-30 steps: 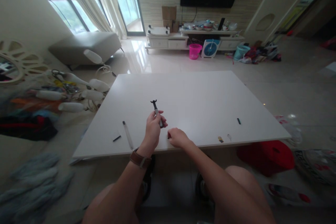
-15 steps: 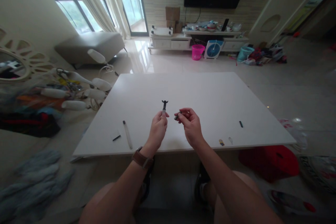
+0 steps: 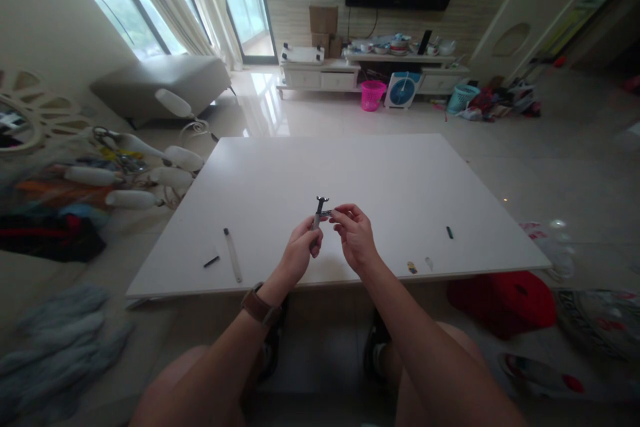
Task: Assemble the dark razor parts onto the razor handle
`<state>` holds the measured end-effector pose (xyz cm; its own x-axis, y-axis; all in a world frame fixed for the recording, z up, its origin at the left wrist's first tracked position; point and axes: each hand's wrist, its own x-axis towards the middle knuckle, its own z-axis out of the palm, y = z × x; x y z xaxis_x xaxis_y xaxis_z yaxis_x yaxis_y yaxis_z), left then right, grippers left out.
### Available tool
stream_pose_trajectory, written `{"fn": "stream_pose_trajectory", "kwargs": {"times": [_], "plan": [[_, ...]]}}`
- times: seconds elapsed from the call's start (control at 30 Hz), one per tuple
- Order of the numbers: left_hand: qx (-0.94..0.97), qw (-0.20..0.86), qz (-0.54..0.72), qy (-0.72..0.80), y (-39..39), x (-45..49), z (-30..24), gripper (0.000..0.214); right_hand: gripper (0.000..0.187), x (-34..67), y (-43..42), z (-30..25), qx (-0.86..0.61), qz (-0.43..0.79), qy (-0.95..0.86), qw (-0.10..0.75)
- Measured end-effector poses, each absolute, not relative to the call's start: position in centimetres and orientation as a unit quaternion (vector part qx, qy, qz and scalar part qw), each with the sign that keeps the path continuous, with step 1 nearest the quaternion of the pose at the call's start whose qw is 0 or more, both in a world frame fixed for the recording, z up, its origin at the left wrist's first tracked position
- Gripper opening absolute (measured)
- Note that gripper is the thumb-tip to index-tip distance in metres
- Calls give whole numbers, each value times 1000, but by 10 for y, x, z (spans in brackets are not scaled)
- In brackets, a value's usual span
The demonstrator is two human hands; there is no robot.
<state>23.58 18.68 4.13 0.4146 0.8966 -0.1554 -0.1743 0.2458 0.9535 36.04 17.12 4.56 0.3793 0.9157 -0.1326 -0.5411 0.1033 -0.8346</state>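
Observation:
My left hand point(image 3: 300, 247) is closed around a grey handle with a dark, forked end point(image 3: 321, 205); the fork points up and away from me. Between the fingertips of my right hand point(image 3: 356, 235) is a small dark strip-shaped piece point(image 3: 326, 213), lying crosswise against the stem of the forked handle. Whether the two are joined cannot be made out. Both hands are above the near half of the white table point(image 3: 320, 167). To the left lie a long whitish stick with a dark tip point(image 3: 233, 255) and a short black bar point(image 3: 211, 261).
On the table's right lie a short dark green bar point(image 3: 449, 232), a small yellow-and-dark piece point(image 3: 412, 267) and a small clear piece point(image 3: 429, 263). A red stool point(image 3: 505, 303) stands by the near right edge. White lamp shades point(image 3: 173, 177) stand left of the table.
My right hand has brought the small dark piece left against the forked handle's stem. The forked handle has shifted slightly right and tilted. The whole view has shifted a little.

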Motion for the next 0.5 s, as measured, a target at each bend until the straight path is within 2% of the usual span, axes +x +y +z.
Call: {"fn": "stream_pose_trajectory", "kwargs": {"times": [0.27, 0.5], "plan": [[499, 667, 391, 391, 186, 238, 42, 14, 21, 353, 173, 35, -469, 496, -272, 678], [485, 668, 407, 391, 186, 237, 47, 36, 21, 351, 173, 36, -454, 494, -294, 681]]}}
